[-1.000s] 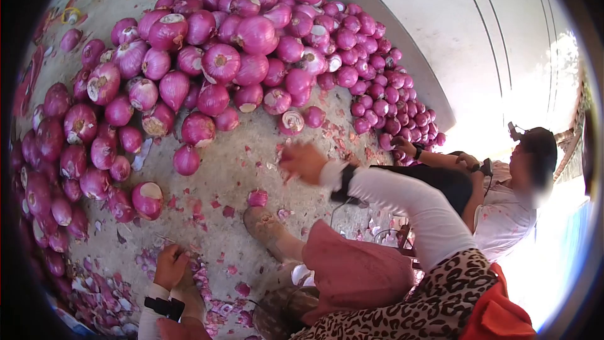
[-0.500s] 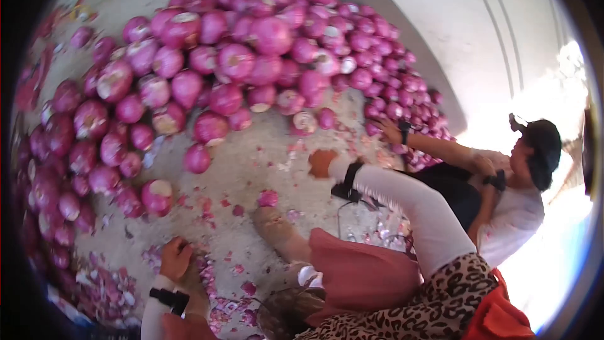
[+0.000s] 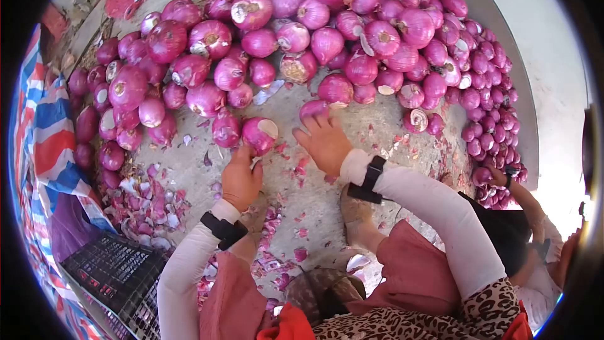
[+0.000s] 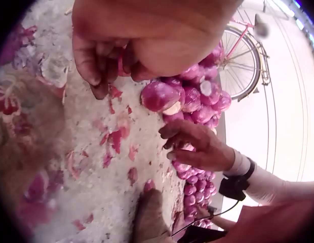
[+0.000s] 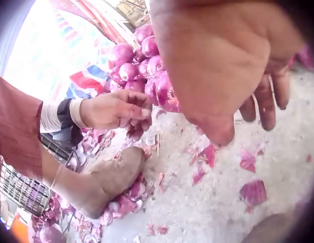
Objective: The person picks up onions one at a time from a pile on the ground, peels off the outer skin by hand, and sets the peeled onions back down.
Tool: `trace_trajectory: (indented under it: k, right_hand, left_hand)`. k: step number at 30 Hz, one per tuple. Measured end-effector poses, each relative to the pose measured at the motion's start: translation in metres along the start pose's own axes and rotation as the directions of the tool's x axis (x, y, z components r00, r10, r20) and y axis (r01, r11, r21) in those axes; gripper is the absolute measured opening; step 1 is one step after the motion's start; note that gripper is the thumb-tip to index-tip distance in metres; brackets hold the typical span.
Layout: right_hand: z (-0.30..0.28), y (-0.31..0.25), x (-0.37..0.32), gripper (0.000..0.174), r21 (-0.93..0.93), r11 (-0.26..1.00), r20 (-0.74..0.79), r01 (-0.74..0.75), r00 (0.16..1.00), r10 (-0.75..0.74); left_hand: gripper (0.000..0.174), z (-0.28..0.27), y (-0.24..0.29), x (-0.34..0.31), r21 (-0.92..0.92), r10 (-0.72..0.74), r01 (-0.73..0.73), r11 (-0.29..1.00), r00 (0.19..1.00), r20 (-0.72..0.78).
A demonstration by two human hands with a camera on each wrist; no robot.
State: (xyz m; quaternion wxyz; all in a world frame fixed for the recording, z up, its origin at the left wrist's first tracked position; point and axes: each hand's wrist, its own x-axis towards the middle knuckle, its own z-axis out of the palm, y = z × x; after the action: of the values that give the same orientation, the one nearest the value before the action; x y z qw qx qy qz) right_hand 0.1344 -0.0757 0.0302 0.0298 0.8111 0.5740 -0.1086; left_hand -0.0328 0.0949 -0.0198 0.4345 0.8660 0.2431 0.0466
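Note:
My right hand (image 3: pixel 327 145) reaches toward the heap with fingers spread, fingertips right at a purple onion (image 3: pixel 313 109) at the heap's near edge. In the right wrist view its palm and hanging fingers show nothing held. My left hand (image 3: pixel 242 179) is at the near edge too, its fingertips overlapping an onion with a pale cut patch (image 3: pixel 259 135). In the left wrist view its fingers curl around a thin pink thing (image 4: pixel 122 65), mostly hidden; I cannot tell what it is. Many more purple onions (image 3: pixel 327 44) lie heaped beyond both hands.
Loose skins (image 3: pixel 148 204) litter the floor at left, beside a black plastic crate (image 3: pixel 116 267) and a striped sheet (image 3: pixel 53 145). At right, smaller onions (image 3: pixel 487 119) lie near another person's hand (image 3: pixel 498 176). A bicycle wheel (image 4: pixel 243 63) stands behind the heap.
The head view has swung left, bringing in the crate and striped sheet. My right hand has moved to the heap's near edge, and my left hand has come forward beside the cut onion.

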Motion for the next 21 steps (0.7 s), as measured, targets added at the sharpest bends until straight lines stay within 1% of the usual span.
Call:
trace_trajectory:
  k: [1, 2, 3, 5, 6, 9, 12, 15, 16, 18, 19, 20, 21]
  right_hand:
    - [-0.002, 0.001, 0.012, 0.033, -0.057, 0.998, -0.101, 0.005, 0.995, -0.011]
    - [0.003, 0.005, 0.023, 0.033, -0.105, 0.994, -0.144, -0.019, 0.990, 0.004]
    - [0.010, 0.010, 0.031, 0.034, -0.153, 0.987, -0.188, -0.046, 0.982, 0.016]
    - [0.023, 0.025, 0.041, 0.035, -0.187, 0.979, -0.106, -0.078, 0.993, 0.059]
    - [0.029, 0.031, 0.043, 0.035, -0.208, 0.974, -0.066, -0.093, 0.995, 0.081]
    - [0.042, 0.038, 0.041, 0.033, -0.275, 0.961, -0.121, -0.040, 0.993, 0.007]
    - [0.045, 0.039, 0.035, 0.034, -0.291, 0.957, -0.107, -0.010, 0.994, -0.022]
    - [0.036, 0.034, 0.023, 0.042, -0.190, 0.982, 0.054, -0.018, 0.998, 0.029]
    - [0.031, 0.030, 0.014, 0.045, -0.081, 0.994, 0.103, -0.078, 0.991, 0.086]
    - [0.013, 0.023, -0.003, 0.053, 0.124, 0.968, 0.214, -0.219, 0.958, 0.190]
    - [0.014, 0.025, -0.014, 0.056, 0.276, 0.922, 0.263, -0.270, 0.944, 0.198]
    - [0.016, 0.030, -0.026, 0.059, 0.417, 0.850, 0.315, -0.321, 0.929, 0.196]
    - [0.015, 0.034, -0.039, 0.063, 0.544, 0.752, 0.368, -0.373, 0.911, 0.186]
  left_hand:
    - [0.025, -0.009, 0.010, 0.004, 0.116, 0.142, -0.143, 0.983, 0.990, 0.012]
    - [0.031, -0.015, 0.017, 0.009, 0.226, 0.281, -0.283, 0.932, 0.959, 0.041]
    - [0.038, -0.019, 0.022, 0.014, 0.327, 0.409, -0.414, 0.850, 0.908, 0.086]
    - [0.046, -0.019, 0.033, 0.028, 0.485, 0.477, -0.501, 0.717, 0.860, 0.183]
    - [0.050, -0.019, 0.035, 0.034, 0.552, 0.502, -0.539, 0.636, 0.833, 0.234]
    - [0.054, -0.007, 0.023, 0.044, 0.600, 0.417, -0.537, 0.593, 0.842, 0.342]
    - [0.053, -0.010, 0.024, 0.048, 0.674, 0.324, -0.553, 0.490, 0.833, 0.448]
    - [0.053, -0.006, 0.020, 0.051, 0.660, 0.308, -0.525, 0.537, 0.851, 0.426]
    - [0.050, -0.006, 0.019, 0.052, 0.662, 0.319, -0.526, 0.534, 0.850, 0.419]
    - [0.049, -0.006, 0.017, 0.053, 0.673, 0.331, -0.535, 0.511, 0.845, 0.420]
    - [0.048, -0.005, 0.016, 0.054, 0.677, 0.341, -0.541, 0.499, 0.841, 0.421]
    - [0.049, -0.004, 0.015, 0.055, 0.666, 0.356, -0.547, 0.507, 0.837, 0.415]
    - [0.051, -0.004, 0.013, 0.054, 0.654, 0.371, -0.553, 0.516, 0.833, 0.412]
